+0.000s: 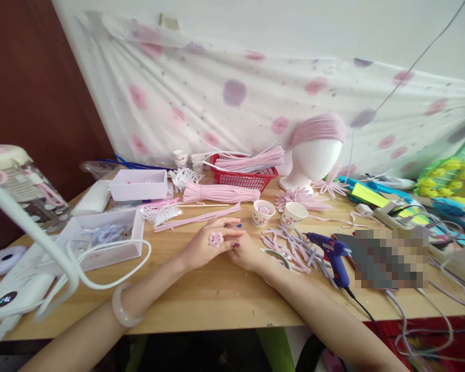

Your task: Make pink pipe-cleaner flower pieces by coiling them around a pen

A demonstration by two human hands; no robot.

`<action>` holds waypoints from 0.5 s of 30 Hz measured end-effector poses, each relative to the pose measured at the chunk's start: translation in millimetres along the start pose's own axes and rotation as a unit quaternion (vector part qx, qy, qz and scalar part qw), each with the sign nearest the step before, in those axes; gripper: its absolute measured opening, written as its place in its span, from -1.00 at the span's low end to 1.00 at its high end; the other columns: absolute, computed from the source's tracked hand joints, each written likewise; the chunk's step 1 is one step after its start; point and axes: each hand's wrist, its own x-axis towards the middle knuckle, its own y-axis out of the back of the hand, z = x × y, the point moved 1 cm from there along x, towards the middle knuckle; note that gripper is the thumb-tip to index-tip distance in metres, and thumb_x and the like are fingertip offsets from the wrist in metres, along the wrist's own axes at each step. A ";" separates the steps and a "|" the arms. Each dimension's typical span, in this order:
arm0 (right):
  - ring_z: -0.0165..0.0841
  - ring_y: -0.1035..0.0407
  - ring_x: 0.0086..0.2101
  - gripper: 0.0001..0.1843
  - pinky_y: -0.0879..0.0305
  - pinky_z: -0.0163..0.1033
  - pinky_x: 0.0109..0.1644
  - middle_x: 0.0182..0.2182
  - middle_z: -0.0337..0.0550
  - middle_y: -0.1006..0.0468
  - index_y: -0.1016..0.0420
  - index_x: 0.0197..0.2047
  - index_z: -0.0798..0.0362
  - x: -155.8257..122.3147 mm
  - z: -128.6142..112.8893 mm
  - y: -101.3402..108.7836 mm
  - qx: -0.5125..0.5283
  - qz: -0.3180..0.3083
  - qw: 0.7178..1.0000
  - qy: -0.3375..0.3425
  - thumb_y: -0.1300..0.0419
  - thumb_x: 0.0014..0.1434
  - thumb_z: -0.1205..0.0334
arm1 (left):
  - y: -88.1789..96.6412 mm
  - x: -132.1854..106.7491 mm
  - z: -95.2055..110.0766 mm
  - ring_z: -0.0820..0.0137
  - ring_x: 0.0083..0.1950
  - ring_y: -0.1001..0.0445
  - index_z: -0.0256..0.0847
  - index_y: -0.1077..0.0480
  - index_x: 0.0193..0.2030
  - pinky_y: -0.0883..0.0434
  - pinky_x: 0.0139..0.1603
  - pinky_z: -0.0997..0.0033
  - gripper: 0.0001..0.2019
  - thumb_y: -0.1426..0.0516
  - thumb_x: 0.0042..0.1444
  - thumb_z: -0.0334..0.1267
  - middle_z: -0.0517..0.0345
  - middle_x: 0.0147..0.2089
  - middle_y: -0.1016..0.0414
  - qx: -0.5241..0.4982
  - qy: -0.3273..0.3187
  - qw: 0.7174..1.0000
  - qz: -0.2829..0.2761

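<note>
My left hand (206, 242) is stretched out above the table with its fingers extended to the right, overlapping my right hand. A small pink flower (216, 239) sits on the back of its fingers; whether it is worn like a ring I cannot tell. My right hand (248, 252) touches the left fingertips, and its own fingers are mostly hidden behind them. Just right of it lie cut pink and lilac fuzzy stems (290, 245) and a round ring-shaped item (276, 254). Behind stand a paper cup (262, 218) with pink pieces and another paper cup (293, 216).
A blue glue gun (333, 256) with its cord lies right, beside a blurred-out dark device (389, 261). Pink stem bundles (220, 193), a red basket (244, 179) and a white head form (313, 160) stand behind. Left are white trays (101, 253) and a lamp arm (34, 227).
</note>
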 end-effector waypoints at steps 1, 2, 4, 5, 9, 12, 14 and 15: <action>-0.27 -0.35 -0.34 -0.78 -0.30 -0.23 -0.27 -0.42 -0.12 -0.50 -0.44 -0.37 0.06 0.6 0.4 1.7 0.005 0.006 1.000 -0.004 -0.02 0.06 0.49 | 1.3 0.4 -1.4 0.13 0.22 -0.29 -0.05 -0.53 -0.03 -0.15 0.28 0.12 -0.68 -0.29 0.03 -0.24 0.01 0.16 -0.37 0.007 0.001 1.000 0.018; -0.27 -0.34 -0.35 -0.80 -0.29 -0.24 -0.28 -0.44 -0.13 -0.48 -0.43 -0.39 0.06 1.2 0.8 3.5 0.007 0.013 1.000 -0.009 -0.03 0.08 0.48 | 2.9 0.6 -3.1 0.13 0.19 -0.30 -0.07 -0.51 0.00 -0.18 0.26 0.13 -0.57 -0.35 -0.07 -0.25 0.00 0.13 -0.38 0.013 0.005 0.999 0.044; -0.25 -0.32 -0.34 -0.80 -0.27 -0.21 -0.27 -0.43 -0.10 -0.47 -0.41 -0.38 0.06 2.4 1.4 6.9 -0.011 0.036 0.999 -0.022 -0.01 0.15 0.45 | 6.1 1.0 -6.8 0.16 0.07 -0.36 -0.13 -0.47 0.01 -0.27 0.16 0.15 -0.49 -0.38 -0.15 -0.22 0.02 0.00 -0.42 0.003 0.026 0.995 0.096; -0.24 -0.31 -0.32 -0.79 -0.27 -0.19 -0.25 -0.40 -0.07 -0.47 -0.41 -0.35 0.07 2.9 1.4 8.1 -0.026 0.049 0.998 -0.029 0.01 0.19 0.44 | 7.5 1.3 -8.5 0.20 -0.01 -0.40 -0.16 -0.46 -0.03 -0.32 0.08 0.19 -0.54 -0.36 -0.12 -0.18 0.04 -0.08 -0.45 -0.025 0.045 0.992 0.112; -0.24 -0.30 -0.26 -0.77 -0.27 -0.15 -0.16 -0.30 -0.01 -0.46 -0.44 -0.29 0.07 5.3 -1.9 10.4 -0.065 0.077 0.994 -0.034 0.03 0.30 0.35 | 11.0 3.2 -12.9 0.38 -0.30 -0.42 -0.25 -0.44 -0.30 -0.39 -0.22 0.38 -0.74 -0.25 0.03 -0.08 0.16 -0.35 -0.48 -0.185 0.136 0.966 0.119; -0.22 -0.32 -0.16 -0.86 -0.29 -0.12 -0.06 -0.19 0.00 -0.44 -0.45 -0.21 0.06 7.2 -6.2 13.0 -0.029 0.092 0.995 -0.030 -0.06 0.26 0.34 | 12.8 4.9 -14.9 0.42 -0.38 -0.41 -0.28 -0.46 -0.40 -0.37 -0.29 0.43 -0.76 -0.27 -0.01 -0.12 0.17 -0.43 -0.48 -0.207 0.149 0.960 0.111; -0.22 -0.32 -0.13 -0.86 -0.29 -0.11 -0.03 -0.17 0.00 -0.45 -0.45 -0.18 0.05 8.4 -7.7 14.6 0.011 0.085 0.996 -0.032 -0.07 0.24 0.35 | 13.8 5.7 -17.7 0.40 -0.39 -0.43 -0.29 -0.49 -0.40 -0.38 -0.30 0.42 -0.78 -0.30 -0.04 -0.15 0.14 -0.44 -0.51 -0.208 0.153 0.960 0.107; -0.23 -0.33 -0.14 -0.85 -0.30 -0.12 -0.05 -0.18 -0.01 -0.46 -0.45 -0.18 0.05 8.8 -7.7 14.8 0.025 0.076 0.996 -0.031 -0.07 0.25 0.35 | 14.3 5.9 -19.5 0.39 -0.40 -0.43 -0.29 -0.50 -0.39 -0.38 -0.30 0.41 -0.78 -0.30 -0.06 -0.16 0.13 -0.44 -0.52 -0.209 0.156 0.959 0.106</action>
